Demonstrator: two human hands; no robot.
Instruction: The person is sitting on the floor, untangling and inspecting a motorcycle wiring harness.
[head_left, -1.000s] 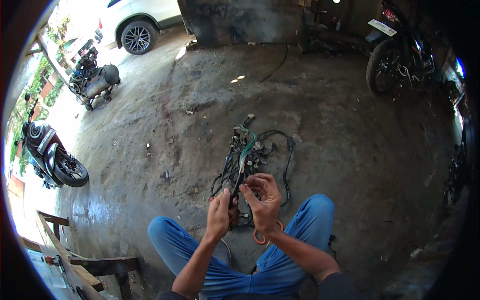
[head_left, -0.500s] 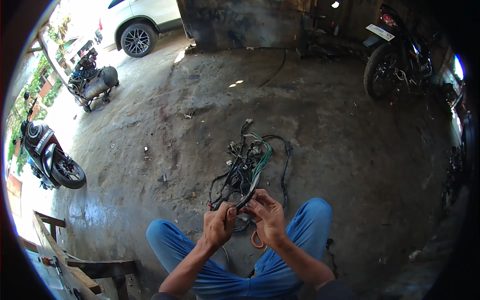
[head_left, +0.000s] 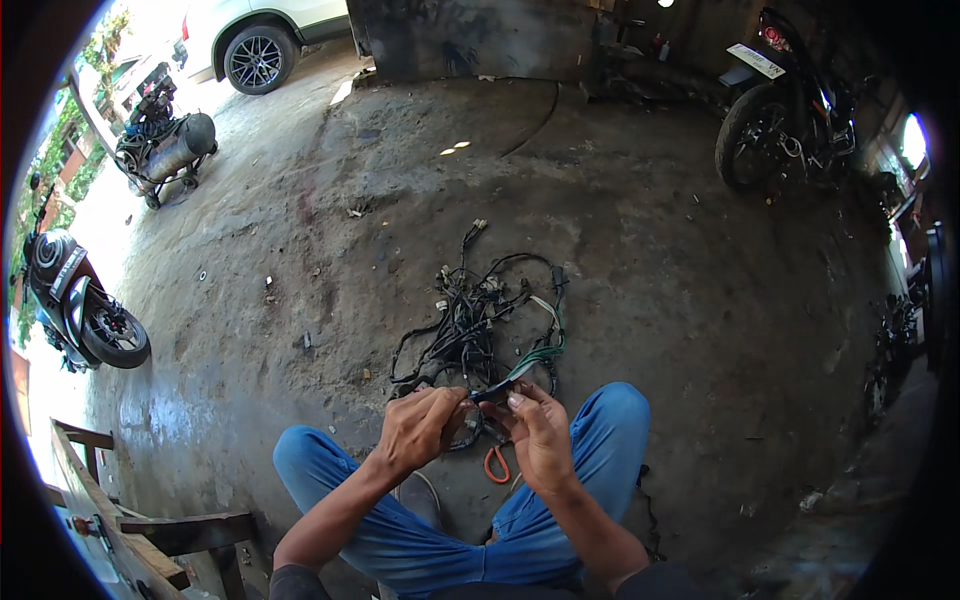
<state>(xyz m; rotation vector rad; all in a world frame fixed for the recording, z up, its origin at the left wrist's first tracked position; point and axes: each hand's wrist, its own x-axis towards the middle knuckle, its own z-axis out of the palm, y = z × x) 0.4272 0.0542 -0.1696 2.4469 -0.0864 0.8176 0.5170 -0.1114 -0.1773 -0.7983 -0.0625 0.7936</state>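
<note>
A wiring harness point(head_left: 465, 325) of black-sleeved cables with pale connectors lies tangled on the concrete in front of me. One of its black-wrapped branches is lifted between my two hands, and green and white wires point(head_left: 541, 354) fan out of it beyond my right fingers. My left hand point(head_left: 424, 424) is closed round this branch, thumb and fingers pinched together. On the other side, my right hand point(head_left: 538, 428) pinches the same branch between thumb and fingertips. Just below the hands, an orange loop point(head_left: 496, 466), perhaps a tool handle, rests on the ground between my legs.
A motorbike point(head_left: 90, 305) and a wheeled air compressor point(head_left: 175, 148) stand at the left, with a white car point(head_left: 310, 14) behind. Another motorcycle point(head_left: 765, 140) is parked far right. Wooden framework point(head_left: 190, 530) sits near my left knee.
My left hand has turned further over, with its back upward. The green and white wires, which ran up and away, now bend to the right. The whole view has shifted slightly.
</note>
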